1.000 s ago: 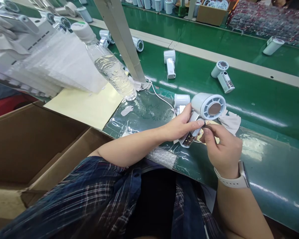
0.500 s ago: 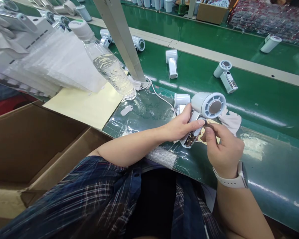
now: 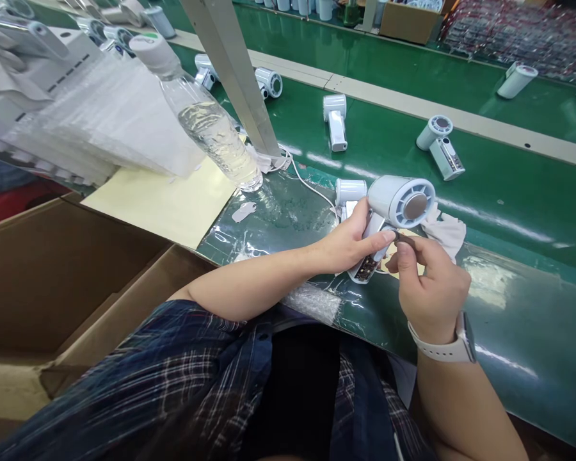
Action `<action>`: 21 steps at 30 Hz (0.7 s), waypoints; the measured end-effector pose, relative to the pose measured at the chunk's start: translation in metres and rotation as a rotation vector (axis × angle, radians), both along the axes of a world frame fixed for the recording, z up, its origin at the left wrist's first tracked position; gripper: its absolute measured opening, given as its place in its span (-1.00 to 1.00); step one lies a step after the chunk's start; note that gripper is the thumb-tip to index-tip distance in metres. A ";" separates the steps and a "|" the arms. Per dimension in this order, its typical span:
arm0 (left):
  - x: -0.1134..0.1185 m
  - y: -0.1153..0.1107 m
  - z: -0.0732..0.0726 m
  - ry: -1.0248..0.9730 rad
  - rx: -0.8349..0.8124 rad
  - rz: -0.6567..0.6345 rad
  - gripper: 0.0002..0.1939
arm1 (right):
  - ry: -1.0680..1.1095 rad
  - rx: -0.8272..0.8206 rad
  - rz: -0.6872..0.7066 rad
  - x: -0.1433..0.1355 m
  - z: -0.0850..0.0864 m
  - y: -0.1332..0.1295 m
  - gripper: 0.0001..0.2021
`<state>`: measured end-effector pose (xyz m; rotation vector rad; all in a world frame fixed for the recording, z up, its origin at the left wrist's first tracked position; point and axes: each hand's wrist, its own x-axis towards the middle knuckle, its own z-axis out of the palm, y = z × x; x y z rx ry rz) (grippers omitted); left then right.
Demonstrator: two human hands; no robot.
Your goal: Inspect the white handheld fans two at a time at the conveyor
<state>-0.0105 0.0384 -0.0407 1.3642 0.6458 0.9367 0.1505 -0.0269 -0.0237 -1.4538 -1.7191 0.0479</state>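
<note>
My left hand (image 3: 348, 246) is closed around the handle of a light blue handheld fan (image 3: 398, 200). The fan's round head points up and to the right, its vented end with a grey disc facing me. Low on the handle an opening shows a circuit board. My right hand (image 3: 429, 278) pinches a small dark strip (image 3: 403, 240) against the handle's upper part, beside my left thumb. What the strip is made of I cannot make out. Just behind my left hand lies another light blue fan (image 3: 351, 191), partly hidden.
A water bottle (image 3: 211, 128) leans by a metal post (image 3: 240, 77). Several fans, such as one (image 3: 336, 121), lie on the green conveyor belt (image 3: 384, 141). A white cloth (image 3: 444, 234) is right of the held fan, bubble wrap (image 3: 314, 304) at the near edge, a cardboard box (image 3: 24, 275) at left.
Fans on the near belt have shifted slightly right, and one on the far belt slightly left. My hands and the held fan have barely moved.
</note>
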 end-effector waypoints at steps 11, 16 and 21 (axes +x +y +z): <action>0.004 -0.001 -0.002 -0.159 -0.153 -0.086 -0.21 | 0.392 -0.142 0.009 0.007 0.003 0.000 -0.81; 0.005 -0.002 0.003 -0.253 -0.269 -0.200 -0.25 | 0.456 -0.187 0.007 0.009 -0.001 0.003 -0.81; 0.007 -0.001 0.003 -0.234 -0.232 -0.191 -0.32 | 0.501 -0.211 0.012 0.013 -0.006 0.014 -0.75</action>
